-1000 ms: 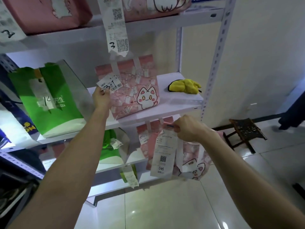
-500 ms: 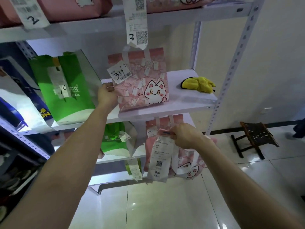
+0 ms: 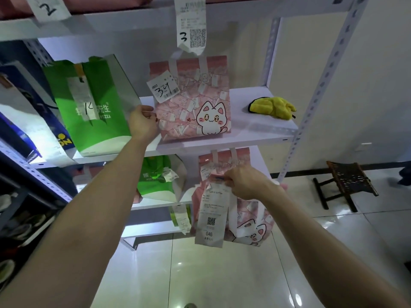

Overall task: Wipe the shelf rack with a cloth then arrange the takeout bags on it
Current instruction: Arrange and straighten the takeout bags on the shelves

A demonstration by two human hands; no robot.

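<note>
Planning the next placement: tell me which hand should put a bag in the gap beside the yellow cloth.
Probably right. The right hand holds a pink cat bag by its top, just below that gap, while the left hand is busy gripping the edge of the shelved pink bag.

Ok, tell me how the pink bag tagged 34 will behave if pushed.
Probably stiff: the pink bag stands upright with flat sides. Being tall, it may tip if pushed high; the left hand holds its side, likely steadying it.
</note>
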